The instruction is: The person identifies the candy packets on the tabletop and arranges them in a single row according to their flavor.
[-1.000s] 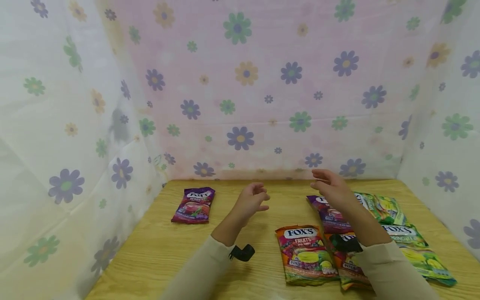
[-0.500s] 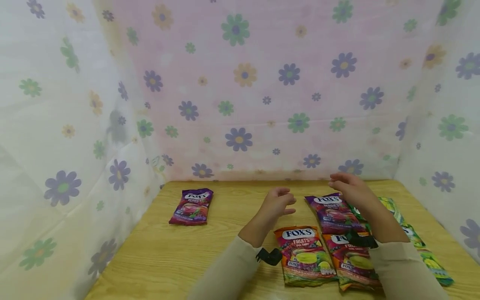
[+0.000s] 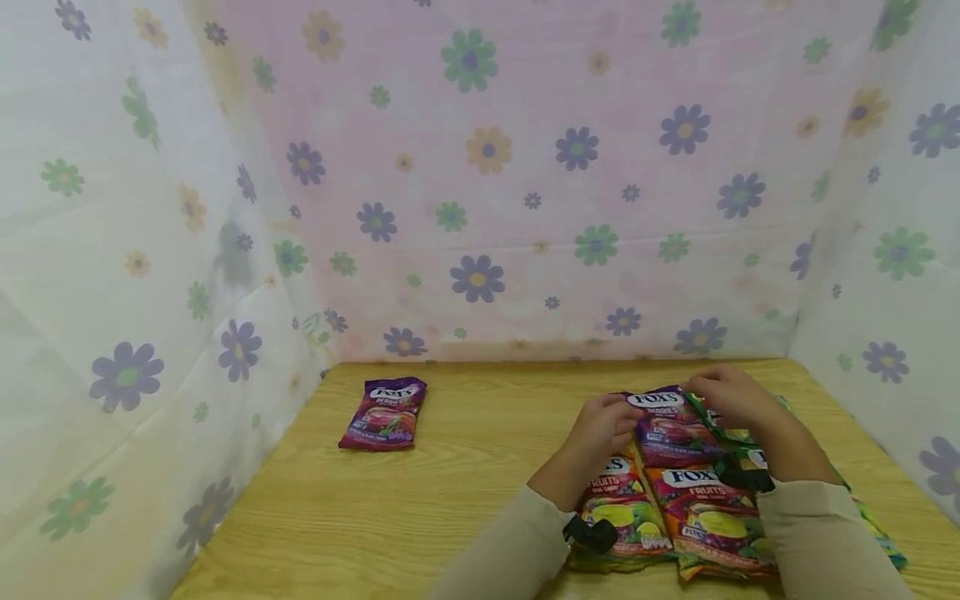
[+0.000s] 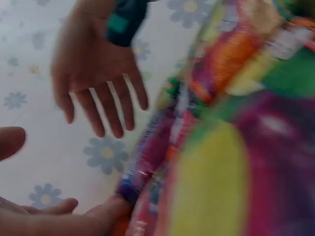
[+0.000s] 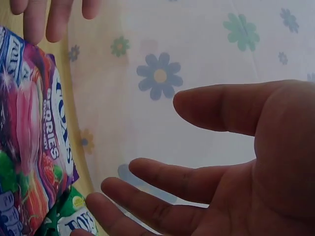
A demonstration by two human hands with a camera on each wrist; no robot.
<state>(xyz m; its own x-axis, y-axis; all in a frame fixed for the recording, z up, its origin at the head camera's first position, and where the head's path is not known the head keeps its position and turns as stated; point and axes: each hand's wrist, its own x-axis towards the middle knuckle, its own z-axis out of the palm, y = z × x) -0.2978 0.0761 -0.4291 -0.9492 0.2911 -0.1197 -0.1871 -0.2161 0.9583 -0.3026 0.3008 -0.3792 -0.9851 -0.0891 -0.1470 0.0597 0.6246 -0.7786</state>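
A purple Fox's Berries candy bag (image 3: 675, 433) lies at the back of a cluster of candy bags on the right of the table. My left hand (image 3: 596, 437) is at its left edge; in the left wrist view those fingers (image 4: 106, 214) touch a bag's edge, thumb apart. Beyond the bag's top right corner is my right hand (image 3: 742, 408). The right wrist view shows that hand's thumb and fingers (image 5: 162, 206) spread apart with nothing between them, near the Berries bag. Two red-orange Fox's Fruits bags (image 3: 708, 525) lie in front, one partly hidden by my left hand.
Another purple Berries bag (image 3: 384, 414) lies alone on the left of the wooden table (image 3: 360, 517). Green candy bags (image 3: 877, 533) are mostly hidden under my right arm. Flower-patterned cloth (image 3: 517, 250) walls the back and both sides.
My left hand has moved right, from bare table to the Berries bag's left edge. My right hand has shifted right and lowered beside its top right corner. The bags look nearly unmoved.
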